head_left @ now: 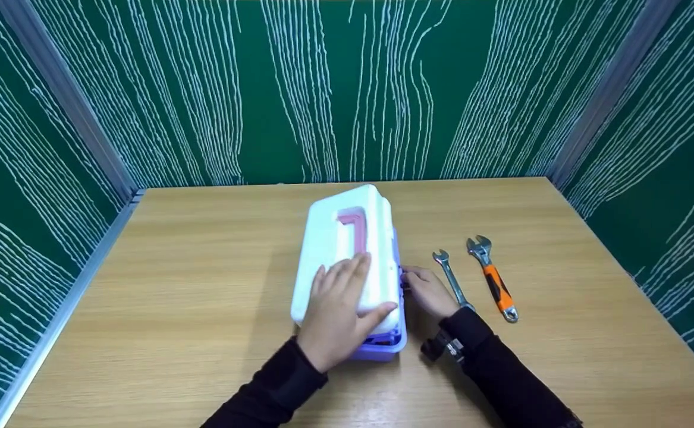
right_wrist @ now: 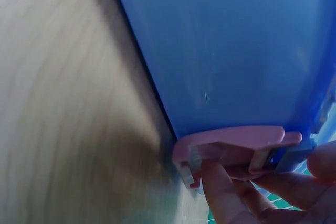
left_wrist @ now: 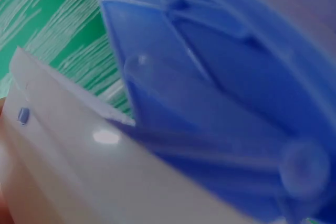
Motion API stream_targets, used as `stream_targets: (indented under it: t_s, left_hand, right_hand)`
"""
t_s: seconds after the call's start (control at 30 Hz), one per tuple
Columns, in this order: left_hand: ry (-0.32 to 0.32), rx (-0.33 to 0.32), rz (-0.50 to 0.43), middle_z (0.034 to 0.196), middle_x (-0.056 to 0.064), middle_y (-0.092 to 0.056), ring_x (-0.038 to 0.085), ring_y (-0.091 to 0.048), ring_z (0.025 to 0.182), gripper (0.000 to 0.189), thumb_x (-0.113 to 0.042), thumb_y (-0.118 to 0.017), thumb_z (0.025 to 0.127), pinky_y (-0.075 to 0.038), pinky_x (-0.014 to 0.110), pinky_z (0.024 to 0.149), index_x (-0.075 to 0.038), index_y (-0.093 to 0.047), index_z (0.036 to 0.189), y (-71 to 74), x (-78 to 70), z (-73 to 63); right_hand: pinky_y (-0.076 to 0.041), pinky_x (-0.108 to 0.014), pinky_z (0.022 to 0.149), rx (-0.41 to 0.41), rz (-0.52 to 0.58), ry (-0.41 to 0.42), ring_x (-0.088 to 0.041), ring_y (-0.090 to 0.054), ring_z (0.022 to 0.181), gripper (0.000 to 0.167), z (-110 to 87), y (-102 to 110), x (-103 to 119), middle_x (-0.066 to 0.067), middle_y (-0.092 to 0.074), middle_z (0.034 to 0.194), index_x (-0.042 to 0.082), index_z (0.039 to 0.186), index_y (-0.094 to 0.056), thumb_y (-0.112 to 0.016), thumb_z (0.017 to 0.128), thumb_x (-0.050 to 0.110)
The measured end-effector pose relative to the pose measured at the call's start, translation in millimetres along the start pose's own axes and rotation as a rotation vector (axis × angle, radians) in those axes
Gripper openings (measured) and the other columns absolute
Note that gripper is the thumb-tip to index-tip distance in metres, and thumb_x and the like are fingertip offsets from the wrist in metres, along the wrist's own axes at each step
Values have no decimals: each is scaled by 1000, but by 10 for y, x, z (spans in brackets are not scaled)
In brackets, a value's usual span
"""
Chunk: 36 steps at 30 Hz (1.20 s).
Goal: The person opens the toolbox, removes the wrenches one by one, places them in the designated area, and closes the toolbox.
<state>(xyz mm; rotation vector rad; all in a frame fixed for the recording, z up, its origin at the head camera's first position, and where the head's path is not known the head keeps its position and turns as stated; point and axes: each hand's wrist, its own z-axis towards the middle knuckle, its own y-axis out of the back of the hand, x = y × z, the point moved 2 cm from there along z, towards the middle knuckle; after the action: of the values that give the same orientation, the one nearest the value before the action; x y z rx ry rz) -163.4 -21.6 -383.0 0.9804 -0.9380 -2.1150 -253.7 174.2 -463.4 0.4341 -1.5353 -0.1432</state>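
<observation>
A toolbox with a white lid and a blue-purple body stands mid-table, a pink handle set into its top. My left hand lies on the lid with spread fingers, the thumb toward its right edge. A gap shows under the lid at the near end. In the left wrist view, blue arm-like struts appear beside the white lid. At the box's right side, my right hand grips a pink latch, one fingertip inside its hollow and the thumb by the rim.
Just right of my right hand lies an open-ended wrench. Beyond it is an adjustable wrench with an orange and black grip. Green, white-streaked walls enclose the wooden table at the back and sides.
</observation>
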Motion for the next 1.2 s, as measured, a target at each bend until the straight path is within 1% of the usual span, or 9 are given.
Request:
stream_targets:
  t_s: [0.27,0.43,0.6,0.73,0.83,0.9,1.03,1.1,1.2]
  left_hand:
    - [-69,48,238,150,8,-48,30,-48,134,76,-62,-43,95,-30,58,114,-9,-42,148,-221,-149,-27]
    - [-120,39,381,147,5,-52,28,-52,130,75,-64,-43,95,-34,56,111,-9,-46,146,-338,-195,-49]
    - [-163,13,486,143,4,-56,28,-55,126,75,-66,-42,94,-37,55,108,-10,-50,143,-419,-219,-64]
    - [-174,-15,532,141,3,-58,27,-56,125,75,-67,-41,93,-38,54,107,-10,-52,141,-458,-223,-65]
    - [-183,-34,548,140,2,-59,27,-57,124,75,-67,-41,93,-39,54,107,-10,-53,141,-479,-224,-68]
    - [-188,-44,556,139,2,-60,27,-58,123,74,-67,-41,93,-40,54,106,-11,-54,140,-491,-220,-74]
    - [-191,-54,573,139,2,-60,26,-58,124,74,-67,-40,94,-40,54,107,-11,-54,140,-509,-211,-84]
    - [-191,-55,575,139,2,-60,26,-58,124,74,-67,-39,94,-40,54,107,-12,-54,140,-514,-209,-84]
    - [-190,-55,576,139,2,-60,26,-58,124,73,-67,-39,94,-39,54,107,-12,-54,140,-515,-206,-79]
  right_hand:
    - [-46,-47,105,14,-20,41,-38,-58,121,43,-6,13,5,-29,-59,130,-13,132,-53,-32,102,10]
    - [-47,-46,104,25,21,19,-36,-58,121,42,-11,18,-9,-29,-59,131,-13,133,-52,-34,102,11]
    - [-48,-44,104,41,41,4,-36,-58,122,43,-12,27,-18,-29,-58,132,-14,134,-50,-35,103,12]
    - [-48,-46,104,56,25,20,-38,-58,121,43,-6,47,-32,-29,-58,132,-14,133,-51,-35,103,12]
    - [-45,-48,106,49,-26,26,-38,-58,121,42,9,76,-49,-28,-60,130,-13,132,-53,-36,101,11]
    - [-42,-49,109,59,-79,24,-37,-56,124,43,25,102,-70,-26,-60,132,-10,134,-53,-41,99,12]
    - [-42,-51,108,145,-183,37,-38,-54,125,51,51,150,-103,-26,-57,135,-8,139,-48,-55,93,12]
    - [-44,-52,106,214,-208,47,-41,-54,125,59,55,161,-115,-28,-54,138,-9,142,-43,-60,89,10]
    - [-45,-52,105,258,-244,67,-43,-54,124,63,65,154,-125,-28,-54,137,-9,142,-42,-66,86,9]
